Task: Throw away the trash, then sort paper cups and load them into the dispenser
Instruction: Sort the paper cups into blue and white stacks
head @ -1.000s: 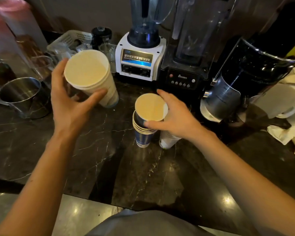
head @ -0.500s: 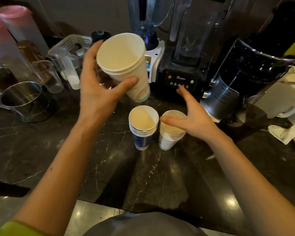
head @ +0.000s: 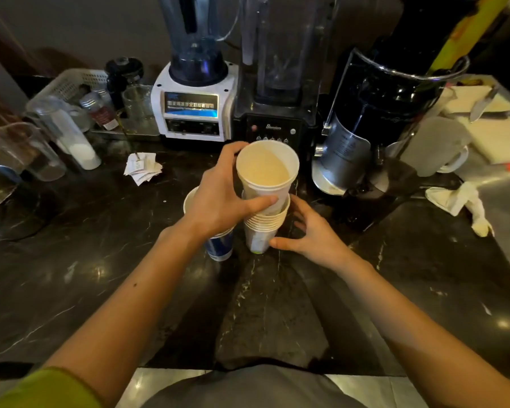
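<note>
My left hand grips a short stack of white paper cups, whose bottom sits inside the top of a standing stack of white cups on the dark marble counter. My right hand holds the lower part of that standing stack, thumb at its base. A stack of blue cups stands just left of it, mostly hidden under my left hand and wrist. No dispenser is in view.
A white blender, a black blender and a black grinder line the back. Crumpled paper lies at left, a crumpled tissue at right. Glass jars and a white basket stand far left; a knife lies on a board.
My left hand carried its white cups from the upper left down onto the standing white stack. My right hand let go of the blue cups and took hold of the white stack.
</note>
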Demonstrator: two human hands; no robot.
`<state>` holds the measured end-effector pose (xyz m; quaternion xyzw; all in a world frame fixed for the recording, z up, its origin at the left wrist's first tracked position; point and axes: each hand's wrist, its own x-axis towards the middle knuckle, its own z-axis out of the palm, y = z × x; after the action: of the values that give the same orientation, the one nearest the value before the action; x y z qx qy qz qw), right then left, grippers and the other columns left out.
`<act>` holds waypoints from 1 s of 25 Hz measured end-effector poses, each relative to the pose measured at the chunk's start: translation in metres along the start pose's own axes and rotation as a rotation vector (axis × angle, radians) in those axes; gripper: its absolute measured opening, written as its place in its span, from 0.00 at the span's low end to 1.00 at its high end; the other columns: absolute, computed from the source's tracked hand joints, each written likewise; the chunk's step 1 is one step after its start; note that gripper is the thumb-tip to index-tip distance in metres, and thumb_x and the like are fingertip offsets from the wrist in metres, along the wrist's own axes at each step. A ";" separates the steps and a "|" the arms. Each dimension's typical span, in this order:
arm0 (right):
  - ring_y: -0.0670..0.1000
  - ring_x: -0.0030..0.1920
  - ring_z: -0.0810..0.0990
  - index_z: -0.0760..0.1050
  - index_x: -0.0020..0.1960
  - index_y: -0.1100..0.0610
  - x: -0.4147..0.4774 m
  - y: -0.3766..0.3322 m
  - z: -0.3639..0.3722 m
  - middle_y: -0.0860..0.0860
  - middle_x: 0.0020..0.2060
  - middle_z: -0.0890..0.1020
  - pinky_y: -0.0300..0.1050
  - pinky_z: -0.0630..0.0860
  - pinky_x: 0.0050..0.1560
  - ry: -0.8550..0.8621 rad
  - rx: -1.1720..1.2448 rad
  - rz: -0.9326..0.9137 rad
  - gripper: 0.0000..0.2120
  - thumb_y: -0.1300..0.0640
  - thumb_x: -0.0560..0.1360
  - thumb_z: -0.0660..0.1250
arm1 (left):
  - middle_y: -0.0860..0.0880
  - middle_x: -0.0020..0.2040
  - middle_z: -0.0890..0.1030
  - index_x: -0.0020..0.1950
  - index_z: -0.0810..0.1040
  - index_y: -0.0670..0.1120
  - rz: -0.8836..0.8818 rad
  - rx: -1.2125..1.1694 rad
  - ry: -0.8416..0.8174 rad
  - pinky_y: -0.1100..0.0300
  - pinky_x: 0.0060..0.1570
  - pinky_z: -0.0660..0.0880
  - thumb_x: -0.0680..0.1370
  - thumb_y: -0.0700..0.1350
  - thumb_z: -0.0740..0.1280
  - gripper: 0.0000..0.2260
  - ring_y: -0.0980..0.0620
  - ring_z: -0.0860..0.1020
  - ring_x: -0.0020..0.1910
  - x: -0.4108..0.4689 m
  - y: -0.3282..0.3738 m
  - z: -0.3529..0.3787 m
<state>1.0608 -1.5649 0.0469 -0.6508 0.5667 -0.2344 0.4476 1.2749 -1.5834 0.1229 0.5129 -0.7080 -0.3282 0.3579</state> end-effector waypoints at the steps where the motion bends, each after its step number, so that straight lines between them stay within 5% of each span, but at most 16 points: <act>1: 0.47 0.74 0.66 0.54 0.79 0.50 0.002 0.001 0.007 0.48 0.74 0.68 0.54 0.65 0.74 0.003 0.029 -0.009 0.59 0.32 0.57 0.78 | 0.56 0.67 0.73 0.76 0.59 0.51 -0.008 0.047 -0.019 0.55 0.67 0.71 0.68 0.50 0.79 0.43 0.57 0.72 0.66 -0.002 -0.003 0.001; 8: 0.47 0.66 0.74 0.65 0.73 0.50 0.008 0.005 0.024 0.47 0.65 0.77 0.54 0.73 0.67 0.097 0.093 -0.020 0.40 0.48 0.66 0.80 | 0.48 0.75 0.69 0.81 0.51 0.51 0.050 0.590 -0.190 0.46 0.76 0.53 0.71 0.66 0.69 0.45 0.47 0.66 0.74 -0.003 -0.030 0.013; 13: 0.48 0.67 0.74 0.64 0.74 0.50 0.008 0.003 0.023 0.48 0.66 0.76 0.55 0.74 0.66 0.095 0.094 -0.013 0.49 0.33 0.59 0.76 | 0.49 0.81 0.56 0.81 0.47 0.49 0.112 0.808 -0.293 0.50 0.77 0.45 0.71 0.71 0.63 0.48 0.48 0.56 0.79 -0.006 -0.032 0.011; 17: 0.47 0.68 0.73 0.64 0.74 0.50 0.007 0.002 0.021 0.47 0.67 0.75 0.54 0.74 0.67 0.085 0.090 -0.025 0.47 0.34 0.61 0.75 | 0.49 0.81 0.54 0.81 0.46 0.50 0.090 0.790 -0.307 0.50 0.76 0.42 0.72 0.70 0.63 0.47 0.49 0.52 0.80 -0.007 -0.029 0.009; 21: 0.48 0.69 0.71 0.63 0.75 0.50 0.009 0.006 0.021 0.47 0.68 0.74 0.55 0.73 0.67 0.086 0.101 -0.039 0.43 0.45 0.66 0.79 | 0.49 0.81 0.56 0.81 0.49 0.52 0.130 0.666 -0.052 0.44 0.77 0.44 0.69 0.73 0.61 0.48 0.49 0.53 0.80 -0.022 -0.019 0.003; 25: 0.47 0.71 0.67 0.60 0.76 0.50 0.013 0.009 0.025 0.46 0.71 0.70 0.49 0.71 0.68 0.070 0.117 -0.049 0.43 0.50 0.67 0.78 | 0.51 0.79 0.59 0.80 0.55 0.49 0.028 0.163 0.368 0.48 0.76 0.59 0.68 0.60 0.76 0.48 0.53 0.59 0.78 -0.066 -0.034 -0.013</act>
<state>1.0795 -1.5686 0.0238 -0.6287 0.5513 -0.3007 0.4587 1.3175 -1.5305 0.0902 0.5814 -0.6619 -0.1655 0.4433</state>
